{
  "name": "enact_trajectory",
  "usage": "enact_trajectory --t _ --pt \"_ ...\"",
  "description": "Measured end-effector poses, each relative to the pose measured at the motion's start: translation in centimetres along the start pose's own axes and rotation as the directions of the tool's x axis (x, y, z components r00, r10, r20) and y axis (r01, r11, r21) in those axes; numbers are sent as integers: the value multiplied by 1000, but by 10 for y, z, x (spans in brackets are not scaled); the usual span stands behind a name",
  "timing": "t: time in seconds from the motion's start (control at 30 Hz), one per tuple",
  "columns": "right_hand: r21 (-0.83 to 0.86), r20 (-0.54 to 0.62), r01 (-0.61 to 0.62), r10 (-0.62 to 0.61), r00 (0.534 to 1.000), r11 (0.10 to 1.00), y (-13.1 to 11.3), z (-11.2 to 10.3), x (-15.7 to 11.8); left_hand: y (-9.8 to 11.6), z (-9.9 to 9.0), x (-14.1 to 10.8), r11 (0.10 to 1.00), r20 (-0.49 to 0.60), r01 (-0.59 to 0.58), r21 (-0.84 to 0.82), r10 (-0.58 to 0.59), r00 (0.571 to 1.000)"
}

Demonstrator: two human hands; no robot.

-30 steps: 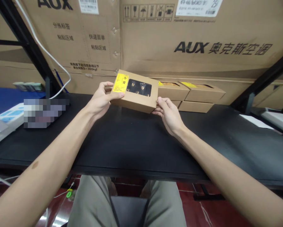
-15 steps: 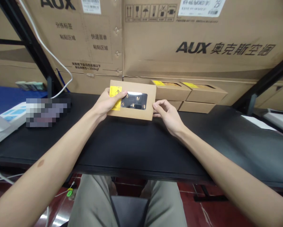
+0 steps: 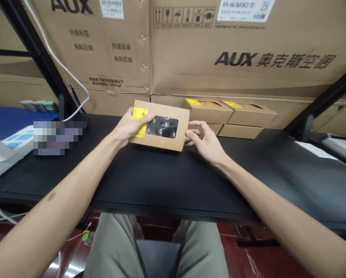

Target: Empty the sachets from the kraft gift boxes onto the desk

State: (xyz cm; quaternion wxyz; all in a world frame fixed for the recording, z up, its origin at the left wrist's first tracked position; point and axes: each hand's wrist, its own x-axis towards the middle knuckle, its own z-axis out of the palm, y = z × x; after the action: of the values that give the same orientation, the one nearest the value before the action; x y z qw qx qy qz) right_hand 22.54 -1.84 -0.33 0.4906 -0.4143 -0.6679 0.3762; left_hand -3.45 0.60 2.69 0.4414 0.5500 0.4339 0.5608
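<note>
A flat brown cardboard box (image 3: 162, 143) with a yellow label and a dark window is held just above the black table, its right end tilted lower. Small orange-brown marks show on the window. My left hand (image 3: 129, 125) grips the box's left end, thumb on the front over the label and the other fingers hidden behind. Close against the right edge is my right hand (image 3: 203, 139), its fingers loosely curled and apart. The fingertips are at the edge but do not wrap it; whether they touch it I cannot tell.
Several similar boxes (image 3: 242, 115) stand stacked at the back of the table (image 3: 161, 185). Behind them rise large AUX cartons (image 3: 248, 38). A white power strip (image 3: 16, 139) with a cable and a blurred-out object (image 3: 57, 139) lie left. White paper (image 3: 316, 150) lies right.
The box's right end has dipped and the box has turned slightly clockwise. My right hand's fingers have opened a little and sit beside the edge.
</note>
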Motion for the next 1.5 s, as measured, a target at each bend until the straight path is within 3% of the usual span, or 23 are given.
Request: enact_trajectory --t 0.27,0.5,0.73,0.83,0.93,1.0,1.07,1.13,1.23,1.33,1.5 --pt "-84 32 8 -5 999 996 -6 -1 -3 -2 -1 2 1000 -47 12 16 -11 999" --pt "-132 -59 7 -15 998 991 -11 -3 -2 -1 -3 2 1000 26 -7 5 7 1000" --pt "-135 -35 -28 24 999 990 -1 -3 1 -6 -1 3 998 -75 -11 59 16 997" --pt "-283 -170 62 -113 979 957 -4 -5 1 -7 0 4 995 -83 -48 90 56 995" --pt "-447 -284 196 -346 894 873 -17 -4 -7 -6 2 2 986 -81 -88 139 100 992" --pt "-495 -266 285 -456 849 821 -27 1 -14 -4 4 1 980 -81 -119 161 133 988" --pt "-501 -211 347 -501 839 793 -33 9 -20 -3 5 -1 975 -81 -144 171 160 984" --pt "-488 -180 349 -484 856 800 -32 18 -22 -2 7 -2 971 -91 -146 187 165 982" --pt "-451 -228 250 -382 896 857 -25 24 -19 -2 8 -2 967 -121 -120 227 150 981" --pt "-348 -274 114 -217 937 931 -20 23 -14 -2 7 -2 959 -117 -103 265 138 984" --pt "-167 -225 -58 19 974 984 -19 20 -9 -2 3 -5 871 -58 -101 481 147 987"
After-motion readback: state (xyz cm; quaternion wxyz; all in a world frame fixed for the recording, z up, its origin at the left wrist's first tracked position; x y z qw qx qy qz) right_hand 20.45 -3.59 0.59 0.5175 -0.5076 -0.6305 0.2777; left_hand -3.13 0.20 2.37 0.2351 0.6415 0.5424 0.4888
